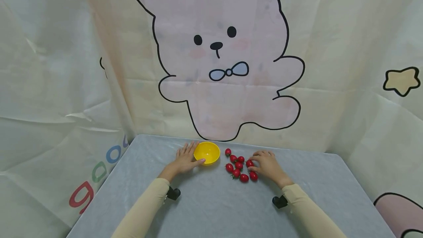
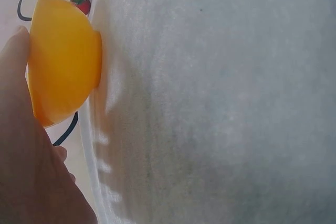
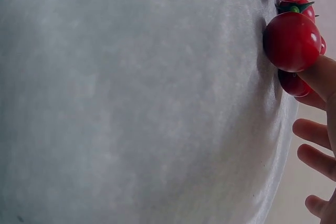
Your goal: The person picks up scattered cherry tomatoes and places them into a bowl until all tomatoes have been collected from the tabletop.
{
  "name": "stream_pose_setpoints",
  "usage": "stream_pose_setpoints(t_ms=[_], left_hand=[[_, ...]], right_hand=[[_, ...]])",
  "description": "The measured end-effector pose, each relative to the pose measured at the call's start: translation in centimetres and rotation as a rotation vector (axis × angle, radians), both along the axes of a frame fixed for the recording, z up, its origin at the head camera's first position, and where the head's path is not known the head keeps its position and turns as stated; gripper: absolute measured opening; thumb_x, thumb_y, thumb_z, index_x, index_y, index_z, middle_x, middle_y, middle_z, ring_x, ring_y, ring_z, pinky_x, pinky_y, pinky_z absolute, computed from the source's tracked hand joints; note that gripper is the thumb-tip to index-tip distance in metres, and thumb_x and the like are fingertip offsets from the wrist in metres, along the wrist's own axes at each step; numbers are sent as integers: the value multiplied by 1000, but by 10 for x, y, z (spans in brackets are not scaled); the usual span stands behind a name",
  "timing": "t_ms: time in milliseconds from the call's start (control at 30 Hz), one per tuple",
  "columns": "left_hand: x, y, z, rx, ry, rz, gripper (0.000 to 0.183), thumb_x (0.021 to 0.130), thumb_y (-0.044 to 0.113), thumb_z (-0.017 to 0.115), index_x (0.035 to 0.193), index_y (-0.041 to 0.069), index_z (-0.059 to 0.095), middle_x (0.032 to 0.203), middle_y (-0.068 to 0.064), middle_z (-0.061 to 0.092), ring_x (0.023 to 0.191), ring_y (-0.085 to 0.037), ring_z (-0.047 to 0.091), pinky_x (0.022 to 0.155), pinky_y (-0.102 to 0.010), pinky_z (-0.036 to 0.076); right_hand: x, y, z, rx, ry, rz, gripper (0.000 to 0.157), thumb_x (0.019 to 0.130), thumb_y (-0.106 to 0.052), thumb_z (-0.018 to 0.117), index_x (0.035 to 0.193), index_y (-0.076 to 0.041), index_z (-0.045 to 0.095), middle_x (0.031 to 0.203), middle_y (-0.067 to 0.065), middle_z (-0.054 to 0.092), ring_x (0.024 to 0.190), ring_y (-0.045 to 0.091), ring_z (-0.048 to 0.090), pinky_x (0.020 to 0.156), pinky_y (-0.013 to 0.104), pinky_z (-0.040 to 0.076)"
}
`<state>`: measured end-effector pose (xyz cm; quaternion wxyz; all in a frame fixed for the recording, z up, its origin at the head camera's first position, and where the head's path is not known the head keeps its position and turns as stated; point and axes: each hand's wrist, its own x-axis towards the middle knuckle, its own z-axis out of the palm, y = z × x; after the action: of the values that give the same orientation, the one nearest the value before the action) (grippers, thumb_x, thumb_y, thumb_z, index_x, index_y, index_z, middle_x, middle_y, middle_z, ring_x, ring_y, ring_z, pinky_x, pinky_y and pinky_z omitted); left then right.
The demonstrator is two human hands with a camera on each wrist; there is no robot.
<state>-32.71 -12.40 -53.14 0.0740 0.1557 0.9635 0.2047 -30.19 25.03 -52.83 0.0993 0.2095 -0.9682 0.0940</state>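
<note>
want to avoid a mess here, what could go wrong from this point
The right hand is around one tomato with other tomatoes lying loose close by, so picking it up might knock a neighbour and send it rolling over the table.

The bowl stands on a foot narrower than its rim, with the left hand at its side, so an uneven push could slide or tip it.

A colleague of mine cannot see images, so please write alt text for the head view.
A person's left hand touches a yellow bowl while the right hand pinches one red tomato beside other tomatoes. Bowl and tomatoes rest on a gray table before a backdrop with a pink cartoon animal.
</note>
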Motion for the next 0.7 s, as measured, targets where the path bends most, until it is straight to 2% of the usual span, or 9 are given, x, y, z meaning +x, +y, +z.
stream_pose_setpoints(t_ms=[233,467,700], left_hand=[[0,0,-3,18,-12,11,94,90,77,39,161,26,4,170,-6,3,157,-35,0,121,-66,1],[1,-1,-5,42,10,3,98,88,80,38,160,21,9,169,-11,8,155,-40,4,119,-69,1],[-1,0,-7,16,-18,22,98,87,83,36,161,27,4,169,-7,5,156,-36,2,121,-66,0]], right_hand=[[-3,-2,-3,0,36,13,37,79,-43,81,106,-18,76,115,9,69,114,33,59,102,67,39],[-6,-1,-6,-6,37,6,38,78,-38,83,110,-18,75,117,9,69,115,32,59,103,65,40],[-12,0,0,-37,60,5,36,79,-33,83,110,-17,75,116,10,69,112,33,59,99,63,42]])
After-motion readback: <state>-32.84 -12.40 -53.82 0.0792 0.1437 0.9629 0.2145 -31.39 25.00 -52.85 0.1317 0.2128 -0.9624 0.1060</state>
